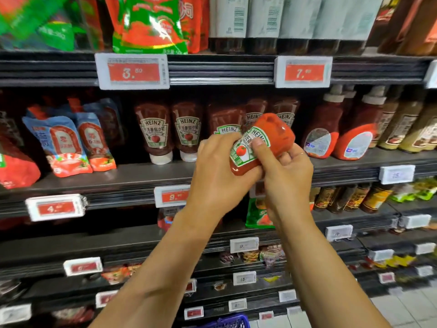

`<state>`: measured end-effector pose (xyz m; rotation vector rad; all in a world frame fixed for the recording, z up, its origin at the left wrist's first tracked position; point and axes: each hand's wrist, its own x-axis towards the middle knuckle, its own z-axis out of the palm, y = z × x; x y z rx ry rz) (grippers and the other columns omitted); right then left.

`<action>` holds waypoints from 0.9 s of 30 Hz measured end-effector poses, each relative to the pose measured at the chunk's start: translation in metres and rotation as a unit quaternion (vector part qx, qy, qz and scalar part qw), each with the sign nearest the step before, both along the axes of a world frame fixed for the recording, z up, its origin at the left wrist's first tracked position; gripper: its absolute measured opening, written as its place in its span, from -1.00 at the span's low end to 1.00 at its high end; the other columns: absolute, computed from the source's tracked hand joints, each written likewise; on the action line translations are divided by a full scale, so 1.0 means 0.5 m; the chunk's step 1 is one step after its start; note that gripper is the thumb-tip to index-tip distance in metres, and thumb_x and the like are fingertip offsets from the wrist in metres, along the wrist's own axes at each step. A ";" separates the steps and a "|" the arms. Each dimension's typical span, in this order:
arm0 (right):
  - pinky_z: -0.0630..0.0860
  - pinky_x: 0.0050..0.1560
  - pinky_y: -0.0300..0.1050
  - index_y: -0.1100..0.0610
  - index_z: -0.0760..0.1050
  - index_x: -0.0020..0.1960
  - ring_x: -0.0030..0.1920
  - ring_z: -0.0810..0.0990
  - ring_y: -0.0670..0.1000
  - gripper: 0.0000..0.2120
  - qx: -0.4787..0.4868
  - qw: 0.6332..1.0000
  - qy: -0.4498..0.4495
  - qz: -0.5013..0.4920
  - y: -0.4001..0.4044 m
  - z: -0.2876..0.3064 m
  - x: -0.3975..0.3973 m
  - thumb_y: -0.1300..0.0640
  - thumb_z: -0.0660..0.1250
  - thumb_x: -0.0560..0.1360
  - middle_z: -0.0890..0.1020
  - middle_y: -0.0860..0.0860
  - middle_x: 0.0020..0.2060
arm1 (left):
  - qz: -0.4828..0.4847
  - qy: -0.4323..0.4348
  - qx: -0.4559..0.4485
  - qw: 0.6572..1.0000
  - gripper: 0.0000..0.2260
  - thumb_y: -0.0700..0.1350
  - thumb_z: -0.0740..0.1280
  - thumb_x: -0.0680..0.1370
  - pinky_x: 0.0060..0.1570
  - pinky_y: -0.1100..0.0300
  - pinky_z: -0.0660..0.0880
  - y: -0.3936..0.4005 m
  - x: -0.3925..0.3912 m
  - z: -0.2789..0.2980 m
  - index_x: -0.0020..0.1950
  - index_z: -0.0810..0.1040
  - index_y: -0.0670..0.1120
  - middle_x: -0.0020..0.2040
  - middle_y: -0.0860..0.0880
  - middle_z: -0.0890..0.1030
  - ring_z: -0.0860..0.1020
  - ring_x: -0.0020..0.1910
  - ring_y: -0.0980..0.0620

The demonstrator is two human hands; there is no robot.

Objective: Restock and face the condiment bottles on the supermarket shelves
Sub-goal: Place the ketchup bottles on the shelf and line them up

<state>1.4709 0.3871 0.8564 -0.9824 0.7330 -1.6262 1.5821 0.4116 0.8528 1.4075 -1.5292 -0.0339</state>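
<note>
- The ketchup bottle point(262, 143) is in both my hands, held in the air in front of the middle shelf point(132, 176), tilted with its flat red end up and to the right and its label facing me.
- My left hand point(217, 176) is wrapped round the lower end of the bottle from the left; fingers curl under and behind it, so that end is hidden.
- My right hand point(287, 176) grips the bottle from the right, with the thumb pressed across the label and the other fingers curled behind.
- Just behind the held bottle, more ketchup bottles point(155, 133) stand in a row on the same shelf, caps down and labels facing out; the ones at the right of the row are partly covered by the one I hold.
- To the left of that row sit blue and red sauce pouches point(68, 145), leaning against each other.
- To the right stand rounder red sauce bottles point(354, 136) with pale caps, then brown bottles point(402, 124) beyond them.
- Red price tags point(133, 72) hang on the shelf edges above and below.
- On the top shelf a green and red pouch point(149, 24) stands beside dark bottles with white labels point(264, 20).
- The rim of a blue basket point(227, 321) shows at the bottom edge, between my forearms.
</note>
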 end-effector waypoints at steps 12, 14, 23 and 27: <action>0.59 -0.08 -0.28 0.32 0.55 0.16 -0.10 0.70 -0.18 -0.76 -0.124 0.973 0.193 -0.002 -0.153 0.024 -0.117 0.30 0.48 0.53 0.74 -0.11 -0.12 | 0.095 -0.070 -0.013 0.993 -0.35 0.11 0.54 0.44 0.21 0.12 0.34 -0.066 0.068 0.058 0.49 0.42 0.05 0.11 -0.02 0.34 0.39 0.23 -0.17; 0.59 -0.12 -0.31 0.28 0.54 0.15 -0.13 0.70 -0.20 -0.76 -0.124 0.970 0.210 0.008 -0.177 0.023 -0.118 0.32 0.48 0.52 0.74 -0.17 -0.16 | 0.096 -0.080 0.009 0.992 -0.30 0.09 0.55 0.44 0.26 0.01 0.39 -0.075 0.072 0.054 0.53 0.37 0.08 0.13 -0.04 0.37 0.40 0.24 -0.20; 0.58 0.11 -0.19 0.12 0.52 0.25 0.15 0.68 -0.05 -0.74 -0.125 0.964 0.226 0.062 -0.222 -0.012 -0.091 0.29 0.39 0.59 0.70 0.03 0.13 | 0.084 -0.063 0.002 0.994 -0.29 -0.03 0.58 0.44 0.17 0.26 0.28 -0.094 0.081 0.027 0.52 0.34 0.11 0.12 0.01 0.36 0.43 0.23 -0.06; 0.55 0.14 -0.23 -0.04 0.50 0.24 0.14 0.65 -0.15 -0.75 -0.155 0.937 0.314 -0.004 -0.210 -0.031 -0.083 -0.02 0.38 0.58 0.68 -0.07 0.13 | 0.080 -0.060 -0.001 0.995 -0.25 0.01 0.57 0.46 0.17 0.25 0.28 -0.094 0.087 0.022 0.56 0.28 0.18 0.04 0.08 0.33 0.40 0.19 0.00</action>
